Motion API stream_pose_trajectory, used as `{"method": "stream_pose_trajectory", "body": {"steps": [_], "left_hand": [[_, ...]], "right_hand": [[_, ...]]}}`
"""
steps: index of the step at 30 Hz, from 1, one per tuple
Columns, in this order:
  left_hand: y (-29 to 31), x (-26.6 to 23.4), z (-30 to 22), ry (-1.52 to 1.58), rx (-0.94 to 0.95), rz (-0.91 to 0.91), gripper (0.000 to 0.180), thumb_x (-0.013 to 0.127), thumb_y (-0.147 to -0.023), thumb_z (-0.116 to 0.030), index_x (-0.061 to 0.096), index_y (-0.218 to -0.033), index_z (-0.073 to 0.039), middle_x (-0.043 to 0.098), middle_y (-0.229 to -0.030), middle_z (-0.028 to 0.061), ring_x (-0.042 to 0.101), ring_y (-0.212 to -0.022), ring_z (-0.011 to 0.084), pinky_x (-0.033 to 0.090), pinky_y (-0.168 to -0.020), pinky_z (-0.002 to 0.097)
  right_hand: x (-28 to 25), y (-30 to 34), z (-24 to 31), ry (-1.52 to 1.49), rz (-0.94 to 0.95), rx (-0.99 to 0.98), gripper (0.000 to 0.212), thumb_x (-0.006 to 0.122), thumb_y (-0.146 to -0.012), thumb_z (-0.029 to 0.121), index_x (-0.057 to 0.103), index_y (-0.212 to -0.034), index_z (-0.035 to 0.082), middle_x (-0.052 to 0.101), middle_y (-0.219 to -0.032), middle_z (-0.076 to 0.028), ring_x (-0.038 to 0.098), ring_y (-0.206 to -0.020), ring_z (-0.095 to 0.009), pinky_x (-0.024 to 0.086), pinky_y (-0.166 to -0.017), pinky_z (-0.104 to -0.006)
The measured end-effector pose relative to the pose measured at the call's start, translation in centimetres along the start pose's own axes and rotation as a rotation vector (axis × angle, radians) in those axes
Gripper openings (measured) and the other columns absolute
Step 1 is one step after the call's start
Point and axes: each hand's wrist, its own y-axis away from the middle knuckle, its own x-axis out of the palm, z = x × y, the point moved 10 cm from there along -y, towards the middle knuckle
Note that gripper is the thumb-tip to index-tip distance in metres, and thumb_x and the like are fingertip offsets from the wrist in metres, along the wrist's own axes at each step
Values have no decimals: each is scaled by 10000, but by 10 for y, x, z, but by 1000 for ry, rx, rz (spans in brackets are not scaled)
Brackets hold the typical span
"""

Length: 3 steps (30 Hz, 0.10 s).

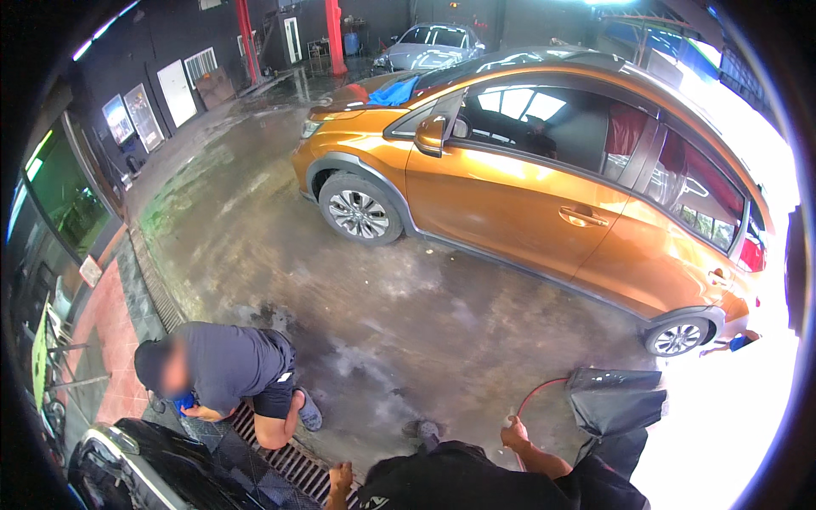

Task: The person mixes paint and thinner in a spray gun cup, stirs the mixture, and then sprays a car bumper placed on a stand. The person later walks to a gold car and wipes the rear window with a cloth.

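My right hand [513, 434] is closed around the end of a thin red hose [541, 388], which arcs away over the wet concrete floor [408, 314] toward a black floor mat [615, 399]. My left hand [340, 476] hangs low over a metal drain grate [293, 463]. It is too small and dim to show whether it holds anything. My dark-shirted torso fills the bottom edge between the two arms.
An orange car [527, 195] stands ahead with a blue cloth [395, 92] on its hood. A crouching person [225, 365] in dark clothes holds a blue cloth beside a black car [127, 467] at lower left. A silver car [429, 44] is parked at the back.
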Motion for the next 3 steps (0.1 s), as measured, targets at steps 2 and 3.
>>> {"method": "stream_pose_trajectory", "body": {"steps": [2,3], "left_hand": [[-21,-44,-14,-220,235,-101,452,628,-1000,-359,723,-1203,33,739,-774,226,764,-752,375,590,-689,481],[-23,-35,-13,-312,201,-59,467,626,-996,-385,723,-1215,16,756,-843,248,776,-827,411,604,-751,501]], "right_hand": [[38,9,12,-86,116,21,371,642,-960,243,732,-1275,69,779,-1148,-265,750,-1147,-411,594,-1003,-497],[40,11,-6,-120,139,67,370,646,-954,238,735,-1271,70,781,-1145,-260,755,-1143,-398,599,-1001,-485]]}}
